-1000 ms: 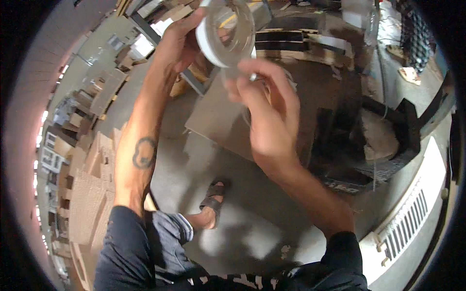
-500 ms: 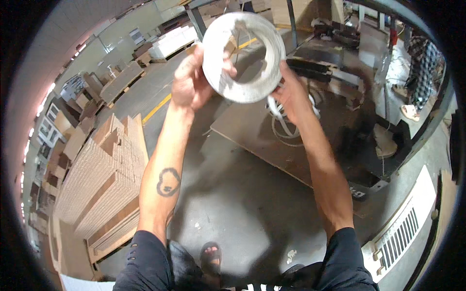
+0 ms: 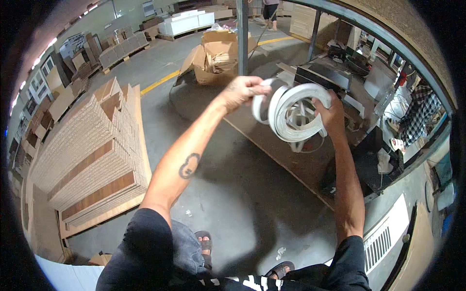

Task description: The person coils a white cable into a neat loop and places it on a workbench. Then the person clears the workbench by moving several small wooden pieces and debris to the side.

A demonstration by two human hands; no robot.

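A roll of white edge-banding tape (image 3: pixel 280 119) is held up over a brown tabletop (image 3: pixel 296 165), in front of me and slightly right. My right hand (image 3: pixel 332 112) grips the right side of the roll, its thumb on the face. To the left, my left hand (image 3: pixel 242 92) is closed on a loose loop of the white strip (image 3: pixel 258 110), which stands away from the coil. Through and below the roll's centre, more looped white strip shows near the tabletop; whether it belongs to this roll I cannot tell.
A tall stack of boards (image 3: pixel 97 150) stands on the left. Beyond the table are a metal post (image 3: pixel 242 39) and a cardboard box (image 3: pixel 206 76) of scraps. A white slotted panel (image 3: pixel 395 218) lies at right; a person in a checkered garment (image 3: pixel 420 114) is farther right.
The roll has come down and to the right, turning to show loops. My left hand has moved from the roll's side to a loose strip. The view has shifted, showing the cardboard box.
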